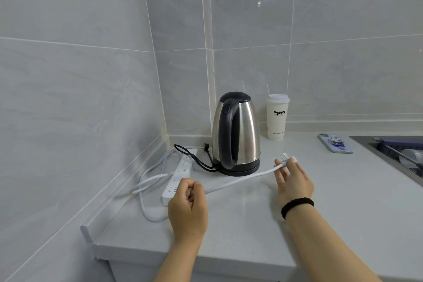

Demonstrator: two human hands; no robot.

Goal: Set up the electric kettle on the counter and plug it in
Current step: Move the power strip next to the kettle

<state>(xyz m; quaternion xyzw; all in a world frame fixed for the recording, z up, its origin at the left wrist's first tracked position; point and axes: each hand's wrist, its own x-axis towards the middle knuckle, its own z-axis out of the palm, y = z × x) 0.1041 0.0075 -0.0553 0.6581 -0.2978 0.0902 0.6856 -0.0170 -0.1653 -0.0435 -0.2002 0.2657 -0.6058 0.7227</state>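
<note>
Kettle (237, 133) stands upright, handle toward the camera.

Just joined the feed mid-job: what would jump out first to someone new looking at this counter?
The tall stainless-steel kettle with a black handle stands on its black base near the tiled corner, its black plug lying loose on the counter beside the white power strip. In front, both hands stretch the strip's white cable: the left hand grips it, the right hand pinches its white plug. A white lidded cup with a straw stands right of the kettle.
</note>
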